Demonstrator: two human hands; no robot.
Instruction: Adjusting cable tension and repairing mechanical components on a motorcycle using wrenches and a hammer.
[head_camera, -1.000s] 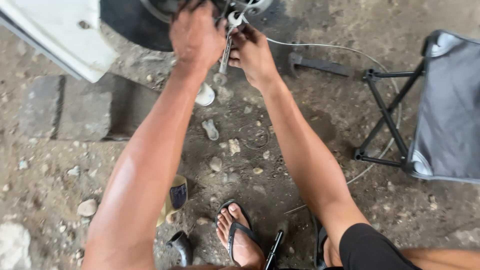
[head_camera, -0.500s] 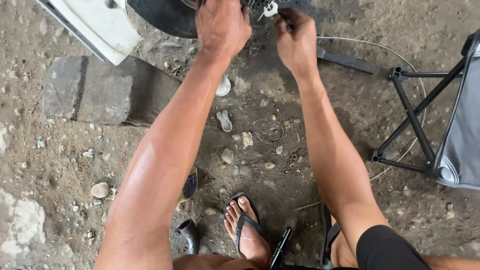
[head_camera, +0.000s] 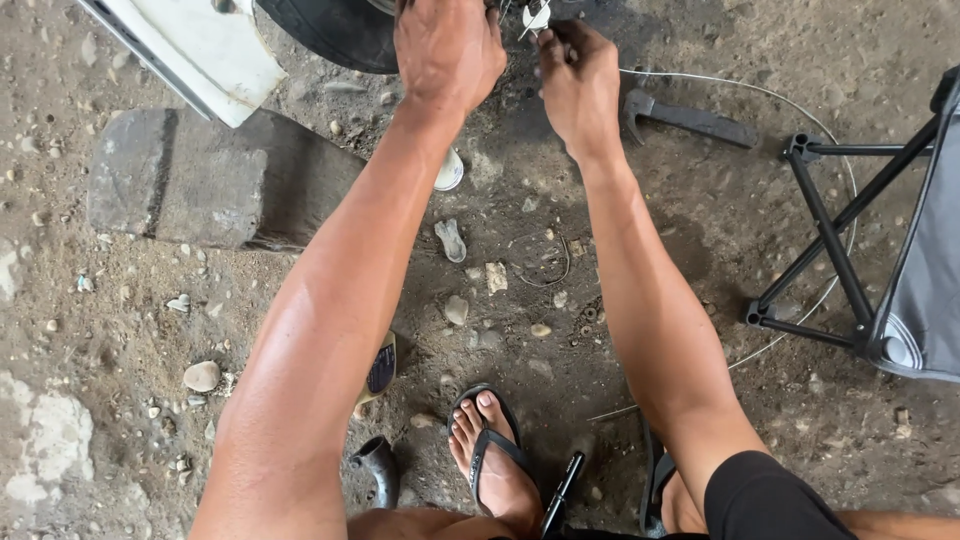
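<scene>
I'm seeing both arms stretching forward, the left hand (head_camera: 448, 48) curling knuckles-up against the black tyre (head_camera: 330, 30) at the top edge, its grip hidden, the right hand (head_camera: 580, 85) pinching a thin wire (head_camera: 760, 92) beside a small metal fitting (head_camera: 535, 17), with open dirt ground (head_camera: 120, 420) lying left and a folding stool (head_camera: 880, 250) crowding right.
</scene>
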